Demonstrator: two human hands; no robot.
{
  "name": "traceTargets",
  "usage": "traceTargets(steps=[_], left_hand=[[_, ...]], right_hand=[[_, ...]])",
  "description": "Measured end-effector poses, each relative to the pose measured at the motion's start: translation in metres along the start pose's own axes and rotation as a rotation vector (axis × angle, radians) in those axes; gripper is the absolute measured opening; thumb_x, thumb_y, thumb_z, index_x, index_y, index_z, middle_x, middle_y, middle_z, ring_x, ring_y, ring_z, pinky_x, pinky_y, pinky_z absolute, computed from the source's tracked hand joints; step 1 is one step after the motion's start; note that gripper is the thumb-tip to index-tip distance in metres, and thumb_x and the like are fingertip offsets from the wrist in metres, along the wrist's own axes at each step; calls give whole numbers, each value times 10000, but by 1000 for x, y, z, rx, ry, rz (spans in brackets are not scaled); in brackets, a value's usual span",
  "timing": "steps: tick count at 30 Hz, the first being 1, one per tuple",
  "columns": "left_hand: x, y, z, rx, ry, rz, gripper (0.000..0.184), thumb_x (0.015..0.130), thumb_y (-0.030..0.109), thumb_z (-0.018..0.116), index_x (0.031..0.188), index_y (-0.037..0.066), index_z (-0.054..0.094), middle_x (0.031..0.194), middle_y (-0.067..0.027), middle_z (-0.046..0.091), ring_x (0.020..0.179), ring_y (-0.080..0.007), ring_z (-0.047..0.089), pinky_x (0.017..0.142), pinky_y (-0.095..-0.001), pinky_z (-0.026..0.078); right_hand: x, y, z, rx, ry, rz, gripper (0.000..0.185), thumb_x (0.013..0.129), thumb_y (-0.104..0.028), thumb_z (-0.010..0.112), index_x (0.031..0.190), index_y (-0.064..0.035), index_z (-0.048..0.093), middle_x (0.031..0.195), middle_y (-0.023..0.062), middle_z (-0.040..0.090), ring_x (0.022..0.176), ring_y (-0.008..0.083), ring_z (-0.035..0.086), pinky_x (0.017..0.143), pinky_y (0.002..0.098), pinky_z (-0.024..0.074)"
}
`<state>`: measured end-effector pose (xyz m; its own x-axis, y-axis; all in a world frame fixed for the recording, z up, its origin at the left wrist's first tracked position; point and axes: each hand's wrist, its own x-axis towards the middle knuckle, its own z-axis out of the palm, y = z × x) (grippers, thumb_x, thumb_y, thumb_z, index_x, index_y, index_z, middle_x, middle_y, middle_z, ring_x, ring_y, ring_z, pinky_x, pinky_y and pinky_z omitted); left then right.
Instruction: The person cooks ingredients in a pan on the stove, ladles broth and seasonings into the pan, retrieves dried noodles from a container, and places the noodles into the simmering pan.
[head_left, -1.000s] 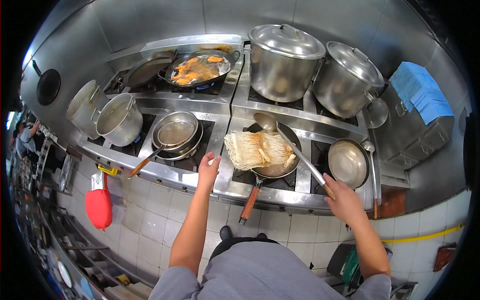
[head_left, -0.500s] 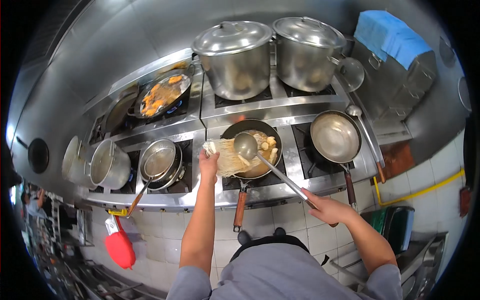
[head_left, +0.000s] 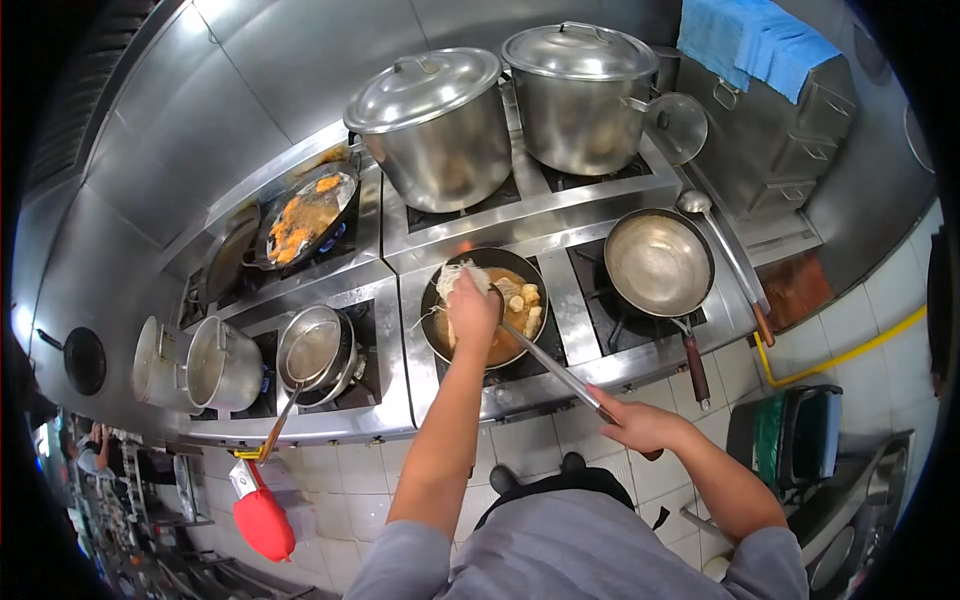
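My left hand (head_left: 470,312) is over the frying pan (head_left: 541,275), fingers closed on a bundle of thin pale noodles (head_left: 462,277); several strands stick out over the pan's left rim. Brown broth (head_left: 506,347) with pale yellowish chunks (head_left: 525,298) fills the pan. My right hand (head_left: 638,424) grips the wooden-ended handle of a long ladle (head_left: 560,373), which slants down into the pan. Its bowl is mostly hidden behind my left hand.
Two lidded stockpots (head_left: 440,150) stand behind. Orange pieces (head_left: 300,225) fry in a wok at back left. A second pan (head_left: 658,265) and another ladle (head_left: 722,235) lie right. A strainer (head_left: 312,350) and open pots (head_left: 225,365) are left.
My left hand has moved right and forward with the noodles, from the pan's left edge to over its middle. The ladle bowl has become mostly hidden behind that hand. The view has shifted slightly.
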<state>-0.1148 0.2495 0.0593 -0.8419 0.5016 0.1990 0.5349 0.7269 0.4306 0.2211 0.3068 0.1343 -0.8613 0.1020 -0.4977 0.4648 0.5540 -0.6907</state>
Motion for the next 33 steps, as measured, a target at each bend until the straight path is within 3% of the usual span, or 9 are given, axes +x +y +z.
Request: traceTargets(steps=[4,5,8,15,23,30,33], left_hand=[[-9,16,17,131,-85,75,721,791,253,665,1423,45,387,1243,-108,526,1103,-297,526,873,-468,475],[-9,16,18,131,-79,73,721,791,253,665,1423,45,387,1243,-108,526,1103,-297,526,873,-468,475],[-12,15,18,128,-72,123,721,785,293,687,1402,49,404,1214,-132,551,1107,-328,541,896,-495,475],[-2,-21,-1,98,-90,228,708,808,319,687,1402,54,407,1242,-151,549,1118,-347,530,934,-449,460],[4,-45,-17,33,-156,254,678,849,314,667,1428,84,400,1319,-131,536,1176,-352,512,984,-447,440],[-5,-57,-38,-1,-155,279,639,850,241,642,1427,93,409,1302,-137,558,1199,-359,503,997,-453,426],[-4,-60,-45,-36,-124,321,621,836,200,636,1412,89,432,1277,-137,574,1183,-360,514,983,-454,432]], right_hand=[[-9,-16,-28,-90,-25,84,769,918,-217,529,1548,-191,89,1141,241,627,1028,410,614,917,447,470],[-11,-23,-36,-128,-57,154,762,917,-217,528,1548,-198,101,1146,239,627,1022,409,615,911,452,471],[-16,-17,-44,-226,39,84,760,909,-208,536,1547,-201,122,1137,232,632,998,413,618,897,467,471],[-44,-22,-57,-365,67,168,740,896,-174,554,1537,-186,185,1097,220,645,962,420,625,897,476,467],[-29,-17,-51,-598,315,67,718,887,-139,589,1522,-206,261,933,196,641,857,370,653,715,482,517],[-20,-16,-39,-564,350,83,689,889,-123,587,1509,-181,292,990,205,644,898,380,645,772,474,508],[-17,4,-39,-322,374,10,739,875,-132,617,1520,-175,258,1094,228,642,982,399,630,851,453,491]])
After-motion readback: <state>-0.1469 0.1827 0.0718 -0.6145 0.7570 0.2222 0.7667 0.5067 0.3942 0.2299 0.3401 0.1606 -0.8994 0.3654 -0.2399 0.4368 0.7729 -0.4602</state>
